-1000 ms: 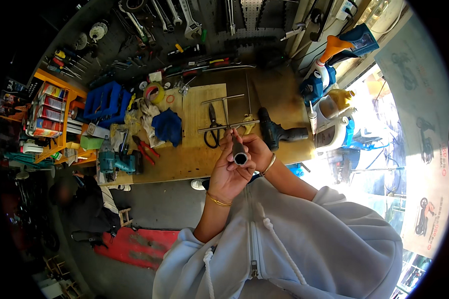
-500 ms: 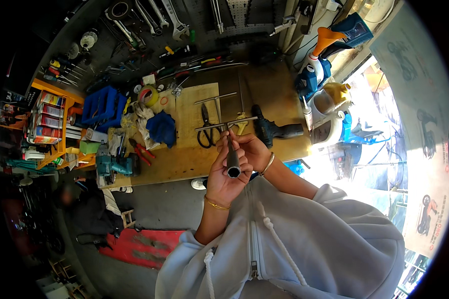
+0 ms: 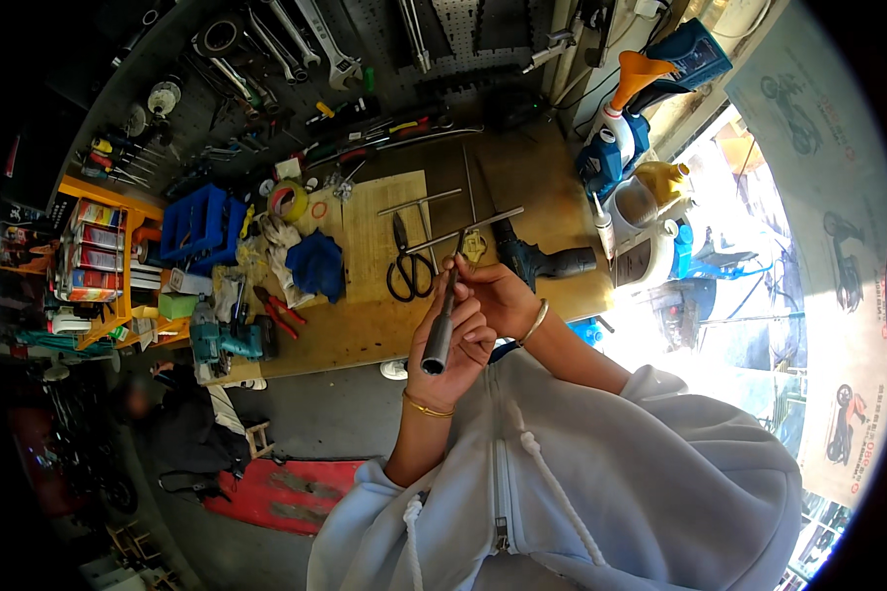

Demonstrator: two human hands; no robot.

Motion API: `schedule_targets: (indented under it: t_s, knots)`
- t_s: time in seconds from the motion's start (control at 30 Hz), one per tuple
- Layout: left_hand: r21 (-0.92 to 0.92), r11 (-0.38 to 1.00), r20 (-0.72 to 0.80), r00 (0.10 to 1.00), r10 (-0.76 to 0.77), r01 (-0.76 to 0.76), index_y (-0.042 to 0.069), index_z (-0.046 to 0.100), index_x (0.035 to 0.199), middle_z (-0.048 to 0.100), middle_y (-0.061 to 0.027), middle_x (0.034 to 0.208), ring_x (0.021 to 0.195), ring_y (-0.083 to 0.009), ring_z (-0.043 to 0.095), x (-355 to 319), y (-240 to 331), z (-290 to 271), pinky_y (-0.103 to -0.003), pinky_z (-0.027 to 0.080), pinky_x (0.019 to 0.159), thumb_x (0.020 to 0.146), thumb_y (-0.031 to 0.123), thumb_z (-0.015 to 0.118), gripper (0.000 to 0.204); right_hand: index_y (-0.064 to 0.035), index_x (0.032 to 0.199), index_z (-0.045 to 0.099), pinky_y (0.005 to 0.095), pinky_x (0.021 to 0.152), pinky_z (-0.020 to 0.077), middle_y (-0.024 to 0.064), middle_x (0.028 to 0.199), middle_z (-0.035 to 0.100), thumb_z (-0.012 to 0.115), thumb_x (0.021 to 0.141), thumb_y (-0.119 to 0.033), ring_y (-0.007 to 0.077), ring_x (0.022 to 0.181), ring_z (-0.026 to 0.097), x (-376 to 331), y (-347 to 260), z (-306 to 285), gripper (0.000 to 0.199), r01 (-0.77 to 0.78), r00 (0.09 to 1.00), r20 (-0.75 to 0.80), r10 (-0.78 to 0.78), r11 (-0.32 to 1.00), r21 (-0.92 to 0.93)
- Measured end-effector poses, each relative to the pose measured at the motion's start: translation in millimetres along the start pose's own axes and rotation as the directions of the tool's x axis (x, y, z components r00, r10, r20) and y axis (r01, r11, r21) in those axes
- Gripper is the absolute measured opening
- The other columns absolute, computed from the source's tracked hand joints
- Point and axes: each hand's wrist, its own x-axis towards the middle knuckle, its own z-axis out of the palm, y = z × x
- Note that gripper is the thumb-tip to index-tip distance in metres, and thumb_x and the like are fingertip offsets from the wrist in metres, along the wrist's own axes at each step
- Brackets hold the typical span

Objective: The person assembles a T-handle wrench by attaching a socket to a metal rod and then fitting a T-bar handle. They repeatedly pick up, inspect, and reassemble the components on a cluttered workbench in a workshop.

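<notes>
A metal tube [image 3: 441, 330] is gripped at frame centre by both hands.
The left hand [image 3: 450, 353] is wrapped around its lower end – the right hand [image 3: 498, 295] is closed on its top, above the desk [image 3: 365, 330].

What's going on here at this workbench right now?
A person in a grey hoodie stands at a cluttered wooden workbench, holding a dark metal tube in front of the chest. The left hand grips the tube's lower part; the right hand is at its upper end. Black scissors, a power drill and a blue cloth lie on the bench.
</notes>
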Motion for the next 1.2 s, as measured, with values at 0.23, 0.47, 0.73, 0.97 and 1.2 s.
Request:
schedule_targets:
  t_s: [0.23, 0.47, 0.73, 0.97, 1.2]
  knots:
    - [0.001, 1.000, -0.029, 1.000, 0.013, -0.013, 0.004, 0.058, 0.106, 0.042, 0.0038, 0.064, 0.052, -0.0043, 0.038, 1, 6, -4, -0.021, 0.037, 0.066, 0.102, 0.023, 0.038, 0.029, -0.0085, 0.096, 0.057, 0.0251, 0.073, 0.0425, -0.0001, 0.087, 0.055, 0.059, 0.094, -0.022, 0.0104, 0.081, 0.051, -3, -9, 5, 0.013, 0.329, 0.936, 0.038, -0.349, 0.836, -0.439]
    - [0.070, 0.997, -0.087, 0.996, 0.029, -0.023, 0.004, 0.061, 0.102, 0.043, 0.0037, 0.065, 0.055, -0.0046, 0.041, 5, 5, -24, -0.022, 0.040, 0.068, 0.101, 0.024, 0.042, 0.027, -0.0046, 0.091, 0.055, 0.0225, 0.063, 0.0409, -0.0016, 0.074, 0.054, 0.061, 0.093, -0.021, 0.0062, 0.069, 0.049, -4, -10, 17, 0.017, 0.416, 0.648, 0.154, -0.746, 0.178, -0.892]
    - [0.777, -0.605, 0.585, 0.550, 0.596, -0.171, 0.002, 0.060, 0.108, 0.054, -0.0071, 0.097, 0.069, -0.0091, 0.053, 4, -1, -5, -0.022, 0.043, 0.062, 0.090, 0.006, 0.061, 0.018, -0.0012, 0.085, 0.056, 0.0273, 0.053, 0.0403, 0.0080, 0.069, 0.054, 0.068, 0.085, -0.015, 0.0130, 0.058, 0.052, -15, -9, 38, 0.019, 0.143, 0.514, 0.358, -0.780, -0.334, -0.932]
    - [0.693, -0.720, 0.499, 0.691, 0.523, 0.044, 0.002, 0.059, 0.113, 0.060, -0.0131, 0.102, 0.068, -0.0220, 0.059, 1, 12, -15, -0.032, 0.047, 0.060, 0.086, 0.004, 0.061, 0.027, 0.0001, 0.086, 0.056, 0.0354, 0.053, 0.0426, 0.0138, 0.074, 0.055, 0.070, 0.080, -0.013, 0.0293, 0.061, 0.055, -3, 4, 35, 0.020, 0.073, 0.586, 0.492, -0.644, -0.562, -0.824]
    - [0.693, -0.707, 0.416, 0.721, 0.554, 0.143, -0.001, 0.060, 0.103, 0.062, -0.0173, 0.082, 0.063, -0.0309, 0.059, -3, 30, -20, -0.037, 0.047, 0.057, 0.086, 0.006, 0.060, 0.018, -0.0005, 0.077, 0.049, 0.0408, 0.054, 0.0430, 0.0146, 0.072, 0.051, 0.071, 0.080, -0.023, 0.0353, 0.064, 0.055, 9, 17, 50, 0.031, 0.053, 0.630, 0.556, -0.542, -0.685, -0.727]
